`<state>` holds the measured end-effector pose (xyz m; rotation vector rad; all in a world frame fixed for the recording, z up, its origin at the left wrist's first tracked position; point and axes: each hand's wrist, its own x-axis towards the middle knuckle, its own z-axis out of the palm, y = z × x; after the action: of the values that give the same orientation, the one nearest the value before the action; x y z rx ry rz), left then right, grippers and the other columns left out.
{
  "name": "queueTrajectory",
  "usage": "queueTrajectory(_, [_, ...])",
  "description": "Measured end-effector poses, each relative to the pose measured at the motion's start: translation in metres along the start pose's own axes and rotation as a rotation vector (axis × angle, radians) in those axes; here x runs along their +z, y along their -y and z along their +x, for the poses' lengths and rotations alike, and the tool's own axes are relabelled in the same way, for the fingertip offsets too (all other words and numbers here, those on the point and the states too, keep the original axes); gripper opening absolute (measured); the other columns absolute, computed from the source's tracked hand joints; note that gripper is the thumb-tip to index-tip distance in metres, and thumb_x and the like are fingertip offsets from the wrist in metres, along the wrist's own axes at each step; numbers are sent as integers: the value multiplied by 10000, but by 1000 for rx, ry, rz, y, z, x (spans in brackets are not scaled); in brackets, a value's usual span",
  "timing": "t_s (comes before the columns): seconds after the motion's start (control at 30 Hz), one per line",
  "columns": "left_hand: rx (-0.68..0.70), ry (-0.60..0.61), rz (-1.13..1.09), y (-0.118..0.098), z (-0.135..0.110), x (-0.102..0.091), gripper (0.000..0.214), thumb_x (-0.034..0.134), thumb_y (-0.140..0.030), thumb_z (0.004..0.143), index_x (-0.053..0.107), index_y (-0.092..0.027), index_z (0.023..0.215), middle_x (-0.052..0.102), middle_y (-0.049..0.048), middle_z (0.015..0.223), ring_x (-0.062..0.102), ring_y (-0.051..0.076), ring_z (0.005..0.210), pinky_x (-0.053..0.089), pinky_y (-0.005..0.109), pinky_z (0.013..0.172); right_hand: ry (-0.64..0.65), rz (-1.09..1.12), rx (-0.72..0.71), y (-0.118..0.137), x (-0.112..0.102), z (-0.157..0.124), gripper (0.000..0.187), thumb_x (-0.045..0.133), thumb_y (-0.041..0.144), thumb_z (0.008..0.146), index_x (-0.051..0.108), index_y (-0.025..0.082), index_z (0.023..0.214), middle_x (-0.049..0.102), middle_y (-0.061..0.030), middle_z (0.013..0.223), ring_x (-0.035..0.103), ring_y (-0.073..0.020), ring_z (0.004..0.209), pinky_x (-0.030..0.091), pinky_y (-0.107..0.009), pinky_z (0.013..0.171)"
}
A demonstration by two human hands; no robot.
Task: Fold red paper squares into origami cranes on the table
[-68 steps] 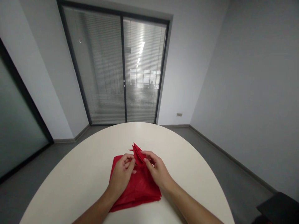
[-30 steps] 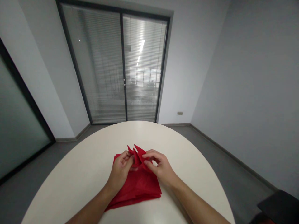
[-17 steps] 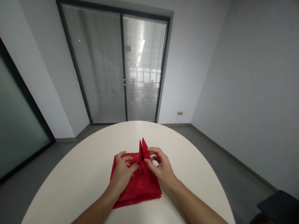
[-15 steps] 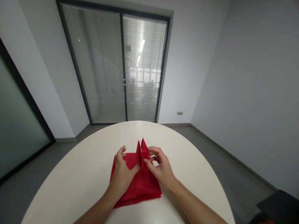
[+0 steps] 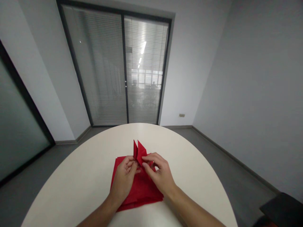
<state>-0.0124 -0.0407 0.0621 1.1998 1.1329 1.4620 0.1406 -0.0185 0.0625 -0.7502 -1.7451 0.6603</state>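
Both my left hand (image 5: pixel 123 181) and right hand (image 5: pixel 159 176) pinch the red napkin (image 5: pixel 142 189) at the base of its raised peak (image 5: pixel 139 150), fingers (image 5: pixel 148 159) pressed together on the fold. I judge the thin layers could slip and spring open if either pinch loosens. That peak stands just beyond my fingertips. Everything else lies flat on the white table (image 5: pixel 82 176) under both palms.

White round table (image 5: pixel 78 176), glass doors with blinds (image 5: pixel 123 72), grey wall (image 5: pixel 248 78), wall socket (image 5: pixel 181 115), grey floor (image 5: pixel 213 142)
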Motion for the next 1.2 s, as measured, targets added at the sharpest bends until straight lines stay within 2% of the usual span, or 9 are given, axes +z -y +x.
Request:
queueTrajectory(0.13, [8, 22, -18, -1, -3, 3, 272, 689, -438, 774, 620, -184, 845, 733, 62, 889, 717, 212, 809, 597, 327, 757, -37, -20, 74, 2, 1, 2, 268, 696, 240, 845, 678, 241, 1113, 664, -51, 969, 634, -175, 824, 528, -294, 692])
queueTrajectory(0.3, [21, 32, -47, 3, -3, 4, 234, 682, -392, 795, 639, -178, 878, 729, 67, 916, 714, 207, 847, 588, 330, 802, -22, -34, 42, 3, 1, 3, 151, 658, 198, 867, 696, 243, 1006, 667, -56, 995, 633, -191, 902, 521, -322, 777])
queueTrajectory(0.4, [24, 8, -29, 6, -2, 2, 227, 688, -393, 794, 632, -181, 851, 723, 62, 910, 712, 204, 830, 583, 328, 798, -44, -20, 35, 2, 2, 2, 84, 639, 167, 864, 671, 232, 907, 667, -49, 969, 632, -188, 900, 517, -317, 776])
queueTrajectory(0.53, [43, -55, 20, 4, -3, 1, 224, 656, -410, 819, 607, -192, 828, 715, 50, 865, 707, 199, 785, 576, 321, 761, -32, -9, 22, 5, 3, -1, 98, 617, 132, 847, 636, 225, 873, 669, -40, 941, 631, -188, 899, 507, -320, 804])
queueTrajectory(0.7, [84, -130, 92, -2, -1, -1, 213, 664, -400, 796, 573, -210, 767, 690, 27, 746, 683, 201, 700, 553, 302, 673, 61, 16, 30, 12, 4, -5, 86, 621, 134, 834, 618, 218, 854, 684, -28, 890, 632, -181, 841, 493, -314, 803])
queueTrajectory(0.83, [74, -145, 87, 1, 2, -3, 263, 673, -445, 795, 593, -196, 821, 715, 52, 800, 693, 220, 748, 552, 328, 721, 55, 152, 87, 12, 5, -6, 57, 633, 192, 859, 598, 209, 818, 679, -36, 883, 624, -185, 846, 480, -318, 813])
queueTrajectory(0.93, [55, -145, 15, 8, 5, -5, 330, 675, -490, 799, 594, -181, 885, 727, 70, 860, 701, 234, 819, 552, 348, 770, -2, 314, 153, 9, 4, -4, 142, 644, 267, 878, 554, 207, 786, 665, -38, 899, 605, -183, 851, 462, -310, 800])
queueTrajectory(1.1, [30, -140, -103, 13, 9, -5, 398, 685, -528, 787, 598, -171, 941, 719, 79, 958, 697, 238, 857, 569, 322, 677, -109, 441, 229, 6, -1, 0, 200, 632, 317, 875, 503, 212, 765, 522, 33, 716, 472, -137, 670, 390, -257, 654])
queueTrajectory(1.2, [23, -151, -79, 11, 8, -4, 374, 707, -495, 777, 619, -169, 937, 714, 72, 967, 693, 228, 847, 563, 289, 634, -89, 523, 220, 6, -1, 0, 174, 610, 301, 869, 495, 214, 771, 497, 35, 723, 448, -136, 671, 381, -254, 656])
